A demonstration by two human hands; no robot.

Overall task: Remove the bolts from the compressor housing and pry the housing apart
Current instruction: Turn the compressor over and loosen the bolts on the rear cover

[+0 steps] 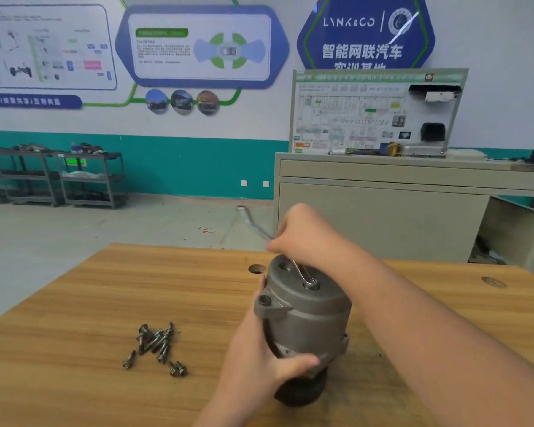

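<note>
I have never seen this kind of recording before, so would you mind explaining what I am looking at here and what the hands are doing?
There is no robot here: a person wears a camera on the head, so you look forward and down at their own two hands. On the wooden table stands a grey metal compressor housing, upright. The left hand grips its lower part to steady it. The right hand holds a slim wrench whose ring end sits on a bolt on the housing's top face. To the left lies a small pile of loose bolts, apparently already taken out. Behind are a cabinet with a wiring display board and wall posters.
</note>
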